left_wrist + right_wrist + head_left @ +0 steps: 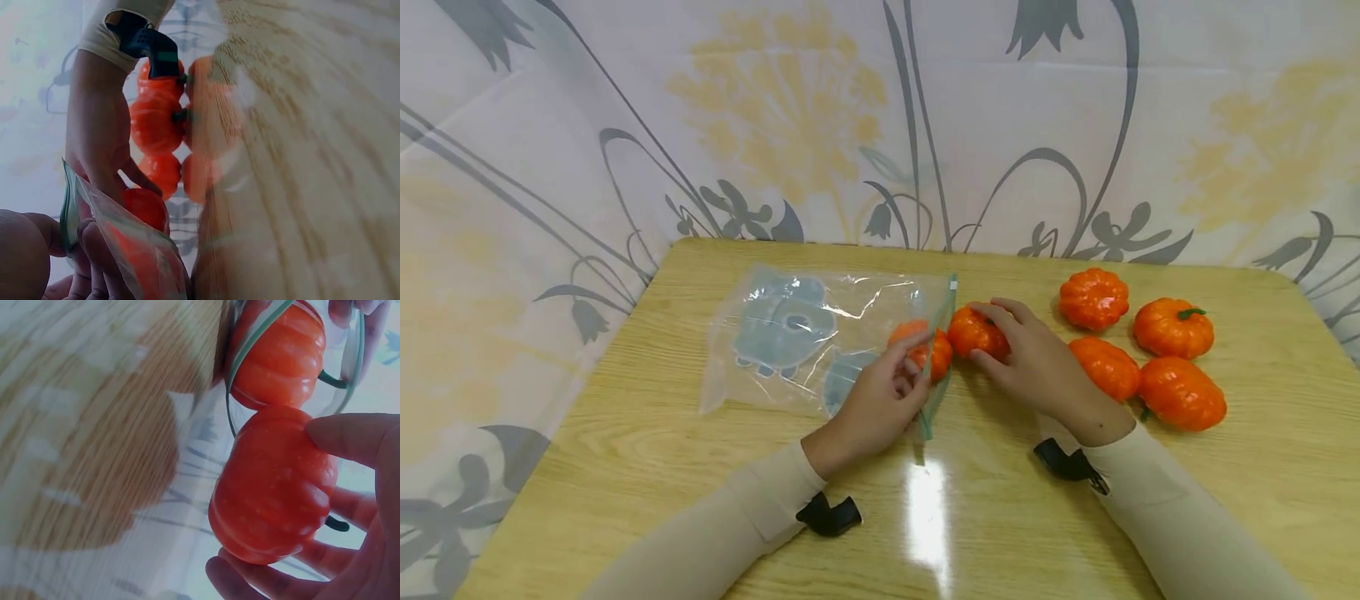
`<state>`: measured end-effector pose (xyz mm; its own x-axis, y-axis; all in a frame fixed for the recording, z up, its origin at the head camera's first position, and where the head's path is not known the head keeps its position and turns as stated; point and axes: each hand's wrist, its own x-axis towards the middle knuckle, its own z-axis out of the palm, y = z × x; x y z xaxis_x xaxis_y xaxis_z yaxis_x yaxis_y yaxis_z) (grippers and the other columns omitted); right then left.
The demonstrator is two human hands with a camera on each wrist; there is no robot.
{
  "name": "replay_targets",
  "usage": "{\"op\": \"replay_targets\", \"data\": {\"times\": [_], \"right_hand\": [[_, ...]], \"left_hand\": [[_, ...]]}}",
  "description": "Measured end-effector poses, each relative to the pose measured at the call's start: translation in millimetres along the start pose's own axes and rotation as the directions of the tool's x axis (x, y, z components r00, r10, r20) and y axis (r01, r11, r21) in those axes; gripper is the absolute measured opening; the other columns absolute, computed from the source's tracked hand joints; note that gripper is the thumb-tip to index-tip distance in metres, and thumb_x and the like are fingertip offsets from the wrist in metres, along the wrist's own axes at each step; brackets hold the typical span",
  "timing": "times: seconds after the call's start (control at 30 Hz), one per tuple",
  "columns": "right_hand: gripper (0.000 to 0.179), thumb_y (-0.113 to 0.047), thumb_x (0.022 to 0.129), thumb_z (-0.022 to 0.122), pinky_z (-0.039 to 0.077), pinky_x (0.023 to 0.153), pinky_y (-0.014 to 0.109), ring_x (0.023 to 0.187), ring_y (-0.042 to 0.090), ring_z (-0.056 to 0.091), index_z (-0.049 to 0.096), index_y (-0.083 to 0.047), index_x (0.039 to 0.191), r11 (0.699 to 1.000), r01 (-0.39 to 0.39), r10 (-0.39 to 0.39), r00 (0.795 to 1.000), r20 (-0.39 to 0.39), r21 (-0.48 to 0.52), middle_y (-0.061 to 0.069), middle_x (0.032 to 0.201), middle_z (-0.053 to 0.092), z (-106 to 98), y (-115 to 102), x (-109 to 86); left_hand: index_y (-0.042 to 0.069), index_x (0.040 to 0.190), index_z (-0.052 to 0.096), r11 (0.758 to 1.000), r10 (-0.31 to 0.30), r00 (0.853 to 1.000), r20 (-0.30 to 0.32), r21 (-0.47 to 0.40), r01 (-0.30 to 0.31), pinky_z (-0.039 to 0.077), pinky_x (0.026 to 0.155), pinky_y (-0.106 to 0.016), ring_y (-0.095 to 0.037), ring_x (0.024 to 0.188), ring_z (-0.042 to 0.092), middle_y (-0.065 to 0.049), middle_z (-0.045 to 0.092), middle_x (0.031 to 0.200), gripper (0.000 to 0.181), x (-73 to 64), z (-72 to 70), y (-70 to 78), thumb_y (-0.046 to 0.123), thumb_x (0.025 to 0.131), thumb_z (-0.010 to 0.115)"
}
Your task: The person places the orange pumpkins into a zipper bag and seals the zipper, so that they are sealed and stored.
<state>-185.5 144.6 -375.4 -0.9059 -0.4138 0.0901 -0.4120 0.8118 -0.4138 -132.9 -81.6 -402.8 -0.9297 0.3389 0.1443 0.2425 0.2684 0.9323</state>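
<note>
A clear zip bag [880,292] with a green-edged mouth and a pale blue print lies on its side, opening to the right. My left hand [883,400] pinches the near lip of that mouth between thumb and fingers. Just inside the opening sits one orange pumpkin [941,354], seen partly through the plastic. Right at the mouth, my right hand [1037,362] grips a second orange pumpkin [275,487], thumb on one side and fingers round the other. In the right wrist view this pumpkin overlaps the bagged one, its dark green stem toward my palm.
To the right of my right hand, several more orange pumpkins [1180,393] stand in a cluster on the wooden table [685,492]. A floral cloth [970,125] hangs behind the table's back edge. Each sleeved wrist carries a black strap mount [829,515].
</note>
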Motion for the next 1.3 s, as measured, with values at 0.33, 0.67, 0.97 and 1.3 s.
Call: {"op": "replay_targets", "data": {"times": [0.33, 0.67, 0.97, 1.3], "right_hand": [[0.061, -0.03, 0.094, 0.069, 0.046, 0.103, 0.06, 0.127, 0.045, 0.054, 0.046, -0.01, 0.147, 0.998, 0.016, -0.015, 1.0, -0.015, 0.052, 0.022, 0.151, 0.042, 5.1, 1.2, -6.5], [0.065, -0.027, 0.092, 0.073, 0.054, 0.094, 0.053, 0.11, 0.036, 0.062, 0.043, -0.01, 0.147, 0.992, 0.035, -0.029, 0.998, -0.047, 0.118, 0.022, 0.149, 0.042, 9.0, -0.1, -5.1], [0.08, -0.029, 0.088, 0.077, 0.055, 0.093, 0.049, 0.099, 0.031, 0.06, 0.036, -0.001, 0.151, 0.986, -0.02, 0.027, 0.999, -0.043, 0.167, 0.024, 0.149, 0.042, 8.2, -1.3, -1.3], [0.076, -0.029, 0.089, 0.077, 0.05, 0.102, 0.053, 0.126, 0.04, 0.053, 0.04, 0.0, 0.149, 0.963, -0.041, 0.05, 0.998, -0.024, 0.266, 0.026, 0.148, 0.043, 5.5, -3.8, -0.1]], "left_hand": [[0.008, 0.15, 0.044, 0.999, -0.006, 1.0, -0.013, 0.052, 0.007, 0.042, 0.054, -0.016, -0.008, 0.06, 0.047, -0.005, 0.058, 0.09, 0.055, -3.9, 2.8, 0.0, 0.004, 0.097, 0.058], [0.008, 0.15, 0.044, 0.998, -0.007, 1.0, -0.017, 0.056, 0.008, 0.039, 0.054, -0.016, -0.007, 0.06, 0.045, -0.004, 0.057, 0.089, 0.053, -3.7, 4.0, 0.2, 0.005, 0.098, 0.054], [0.008, 0.15, 0.044, 0.999, 0.012, 1.0, -0.015, 0.042, -0.011, 0.039, 0.055, -0.016, -0.008, 0.061, 0.046, -0.004, 0.059, 0.088, 0.053, -1.7, 3.9, 2.5, 0.004, 0.098, 0.052], [0.009, 0.148, 0.046, 0.999, 0.032, 0.999, -0.014, 0.03, -0.031, 0.036, 0.054, -0.017, -0.006, 0.059, 0.042, -0.003, 0.058, 0.088, 0.051, -0.6, 3.4, 3.1, 0.004, 0.098, 0.052]]}}
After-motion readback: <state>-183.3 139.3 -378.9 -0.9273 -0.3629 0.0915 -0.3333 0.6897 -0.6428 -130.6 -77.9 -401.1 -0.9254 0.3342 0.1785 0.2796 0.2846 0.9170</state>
